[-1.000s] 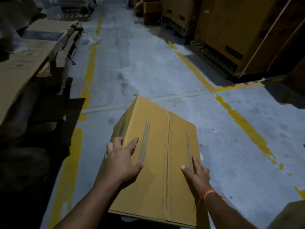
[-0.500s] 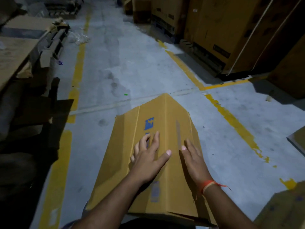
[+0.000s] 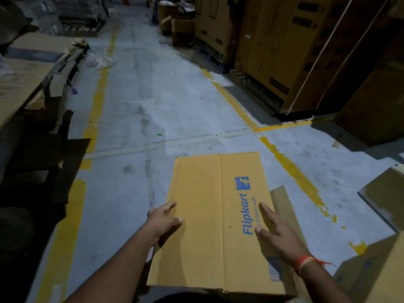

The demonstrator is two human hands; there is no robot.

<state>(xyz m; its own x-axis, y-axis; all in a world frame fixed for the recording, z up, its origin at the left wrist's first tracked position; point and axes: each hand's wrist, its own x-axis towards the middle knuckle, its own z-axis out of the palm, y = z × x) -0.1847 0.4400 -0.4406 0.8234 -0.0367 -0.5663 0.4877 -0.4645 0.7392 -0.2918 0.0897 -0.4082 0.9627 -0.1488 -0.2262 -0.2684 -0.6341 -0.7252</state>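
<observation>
At nine o'clock we see flattened cardboard sheets (image 3: pixel 21 88) piled in a ragged stack. A worn yellow line (image 3: pixel 96 106) runs beside them down the grey, scuffed concrete floor (image 3: pixel 175 95). At seven o'clock our left hand (image 3: pixel 162 219) grips the left edge of the cardboard box (image 3: pixel 203 226), thumb on top and fingers curled round the side. The box sits at six o'clock, low and close to us, well apart from the stack. Its smooth tan top is rectangular, with a crease down the middle. The blue print (image 3: pixel 248 213) reads "Flipkart" under a bag logo, with "India ke saath" in smaller letters partly covered. At five o'clock our right hand (image 3: pixel 277 232) lies flat on the top, fingers straight and spread, holding nothing, with an orange thread band (image 3: pixel 306 262) on the wrist. Another brown carton (image 3: pixel 384 197) stands near at four o'clock, and tall strapped cartons (image 3: pixel 273 51) line the aisle at one o'clock.
</observation>
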